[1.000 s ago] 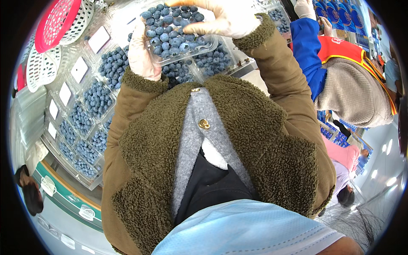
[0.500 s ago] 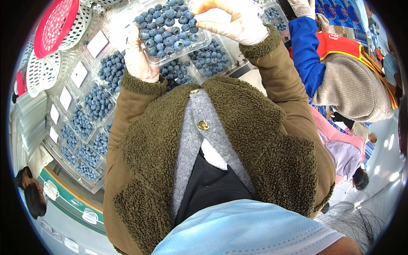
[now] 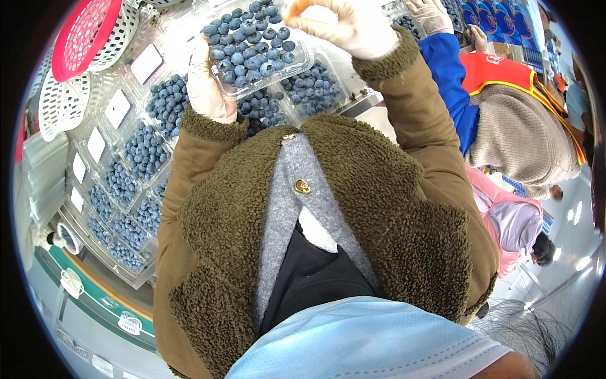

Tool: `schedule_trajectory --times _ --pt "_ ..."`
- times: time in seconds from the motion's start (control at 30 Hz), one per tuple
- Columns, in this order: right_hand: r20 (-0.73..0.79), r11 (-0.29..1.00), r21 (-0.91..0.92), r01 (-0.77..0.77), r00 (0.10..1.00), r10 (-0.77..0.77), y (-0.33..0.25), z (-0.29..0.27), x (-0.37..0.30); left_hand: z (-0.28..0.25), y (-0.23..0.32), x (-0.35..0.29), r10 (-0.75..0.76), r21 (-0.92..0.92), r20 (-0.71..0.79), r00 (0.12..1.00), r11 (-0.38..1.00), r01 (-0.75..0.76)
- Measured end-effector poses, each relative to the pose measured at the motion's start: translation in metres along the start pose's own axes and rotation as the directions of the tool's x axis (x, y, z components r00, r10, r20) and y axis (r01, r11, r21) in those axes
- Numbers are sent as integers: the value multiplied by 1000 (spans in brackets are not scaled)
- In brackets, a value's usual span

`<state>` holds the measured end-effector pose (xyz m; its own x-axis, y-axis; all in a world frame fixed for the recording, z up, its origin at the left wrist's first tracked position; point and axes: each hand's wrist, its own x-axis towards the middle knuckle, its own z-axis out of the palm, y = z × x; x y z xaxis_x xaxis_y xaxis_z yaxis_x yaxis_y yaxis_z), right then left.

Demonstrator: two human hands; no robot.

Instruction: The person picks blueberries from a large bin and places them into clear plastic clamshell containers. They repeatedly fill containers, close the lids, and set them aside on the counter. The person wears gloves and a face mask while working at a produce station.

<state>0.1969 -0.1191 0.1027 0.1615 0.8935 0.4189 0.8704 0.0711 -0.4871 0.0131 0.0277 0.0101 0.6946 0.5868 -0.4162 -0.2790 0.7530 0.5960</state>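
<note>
A metal bench [image 3: 361,105] fills the upper left of a bright room, crowded with rows of clear tubs of blueberries [image 3: 146,151]; near its far left stand a pink-red basket [image 3: 88,35], a white basket [image 3: 63,104] and a stack of clear plastic pieces [image 3: 45,177]; to the right, a co-worker in a blue sleeve [image 3: 439,79] and red vest [image 3: 502,71] stands close by, and a person in pink [image 3: 514,218] is farther off.

Both forearms, in brown sleeves, reach up and forward; the gloved left hand [image 3: 210,85] grips the left side of a clear punnet [image 3: 255,74], which is raised above the other tubs and loosely filled with blueberries; the gloved right hand [image 3: 344,28] is curled at the punnet's upper right, thumb and finger tips close together; whether they pinch a berry, I cannot tell.

White square labels [image 3: 146,63] lie among the tubs; blue packages [image 3: 499,22] at upper right carry round printed motifs; the vest bears a small pale mark.
</note>
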Motion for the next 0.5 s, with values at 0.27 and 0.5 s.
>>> schedule_trajectory --times 0.27,0.5 --pt "133 935 -330 132 987 -93 -11 0 -1 -10 -9 4 52 -40 91 995 998 -49" --pt "278 995 -49 -84 956 94 -6 -13 9 -22 -11 8 122 -45 209 970 992 -115"
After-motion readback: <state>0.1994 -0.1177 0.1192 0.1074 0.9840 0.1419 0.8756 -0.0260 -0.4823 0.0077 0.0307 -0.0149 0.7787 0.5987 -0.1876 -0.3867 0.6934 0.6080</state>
